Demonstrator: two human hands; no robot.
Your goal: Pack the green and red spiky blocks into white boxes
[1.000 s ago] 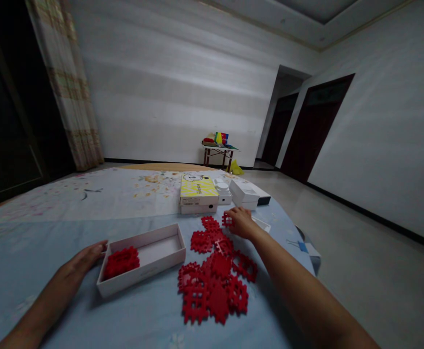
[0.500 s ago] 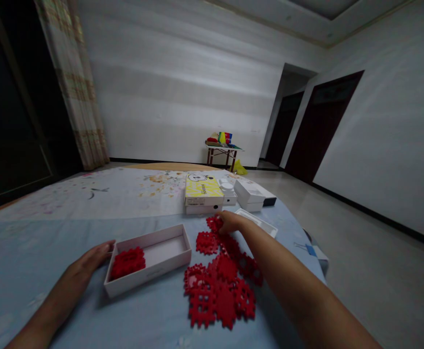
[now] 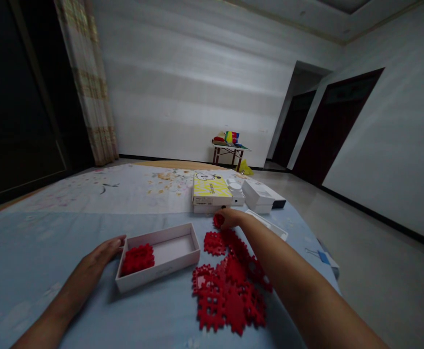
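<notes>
Several flat red interlocking pieces (image 3: 229, 286) lie spread on the pale blue bed sheet (image 3: 33, 252). My right hand (image 3: 231, 218) reaches to the far end of the spread, its fingers closed on a red piece (image 3: 218, 220) there. An open white box (image 3: 160, 256) lies to the left of the pieces, with a small stack of red pieces (image 3: 137, 258) in its left end. My left hand (image 3: 101, 252) rests flat against the box's left end, fingers stretched out.
Beyond the red pieces stand a yellow box (image 3: 211, 190), a small white device (image 3: 236, 189) and white boxes (image 3: 260, 195); a white lid (image 3: 270, 225) lies by my right wrist. The bed's edge drops to the floor on the right. A small table (image 3: 228, 150) stands at the far wall.
My right hand has moved left from the far right piece to the farthest piece of the spread. The camera has swung left. My left hand has stayed at the box.
</notes>
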